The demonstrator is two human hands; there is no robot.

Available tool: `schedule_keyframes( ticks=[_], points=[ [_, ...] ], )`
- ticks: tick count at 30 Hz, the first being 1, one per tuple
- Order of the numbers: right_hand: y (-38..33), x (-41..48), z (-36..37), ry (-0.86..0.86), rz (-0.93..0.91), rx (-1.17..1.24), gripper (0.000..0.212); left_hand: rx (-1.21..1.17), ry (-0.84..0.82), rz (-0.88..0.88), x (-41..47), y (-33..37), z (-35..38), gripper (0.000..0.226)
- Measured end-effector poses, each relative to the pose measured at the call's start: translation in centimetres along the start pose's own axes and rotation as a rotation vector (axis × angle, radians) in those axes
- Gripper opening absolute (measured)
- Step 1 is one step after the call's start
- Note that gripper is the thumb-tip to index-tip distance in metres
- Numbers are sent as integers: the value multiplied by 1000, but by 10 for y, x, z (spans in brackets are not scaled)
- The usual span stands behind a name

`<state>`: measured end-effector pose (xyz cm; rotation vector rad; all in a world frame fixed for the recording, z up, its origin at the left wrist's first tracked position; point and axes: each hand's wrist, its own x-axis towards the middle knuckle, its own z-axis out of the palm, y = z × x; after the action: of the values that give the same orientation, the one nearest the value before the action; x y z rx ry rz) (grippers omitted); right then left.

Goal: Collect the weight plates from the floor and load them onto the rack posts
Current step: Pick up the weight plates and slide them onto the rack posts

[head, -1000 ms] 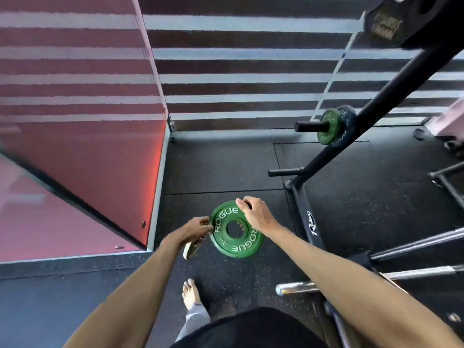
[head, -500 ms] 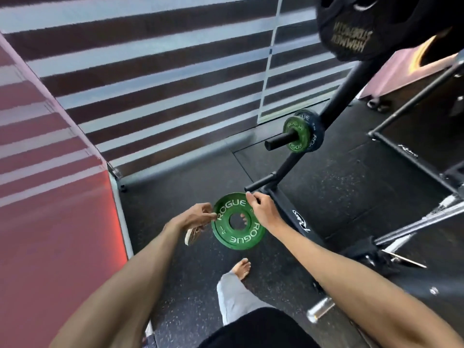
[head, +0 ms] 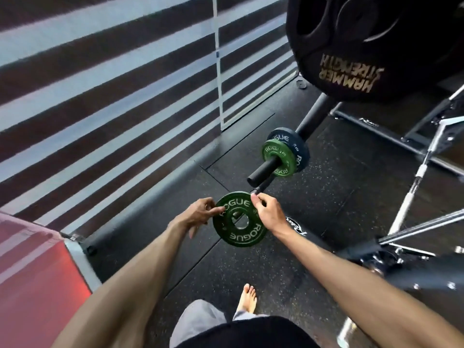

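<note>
I hold a green Rogue weight plate [head: 238,236] in front of me, above the black rubber floor. My left hand [head: 199,214] pinches its left rim. My right hand [head: 268,213] pinches its upper right rim. Just beyond the plate, the black rack post [head: 262,172] points toward me. That post carries a second green plate [head: 270,151] with a dark Rogue plate [head: 300,155] behind it. A thinner, bare peg [head: 261,187] sticks out just under the post, close to my right fingers. Something pale shows under my left hand; I cannot tell what it is.
A large black Hammer Strength plate [head: 364,54] hangs on the rack at the upper right. A steel barbell [head: 411,189] and rack frame [head: 391,139] fill the right side. A striped wall [head: 113,96] runs along the left, with a red panel [head: 32,280] at the lower left. My bare foot [head: 248,297] stands on the floor.
The view has swung and closed in on the rack. The loaded post, once far off, now sits just beyond the held plate. Both hands keep their hold.
</note>
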<state>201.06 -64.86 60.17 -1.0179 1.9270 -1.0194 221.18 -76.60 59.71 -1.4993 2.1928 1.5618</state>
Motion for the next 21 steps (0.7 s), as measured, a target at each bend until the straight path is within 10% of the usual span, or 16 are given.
schedule_keyframes(
  ticks=[21],
  points=[
    [9, 104, 7, 472, 280, -167, 26, 328, -224, 377, 206, 61, -45, 36]
  ],
)
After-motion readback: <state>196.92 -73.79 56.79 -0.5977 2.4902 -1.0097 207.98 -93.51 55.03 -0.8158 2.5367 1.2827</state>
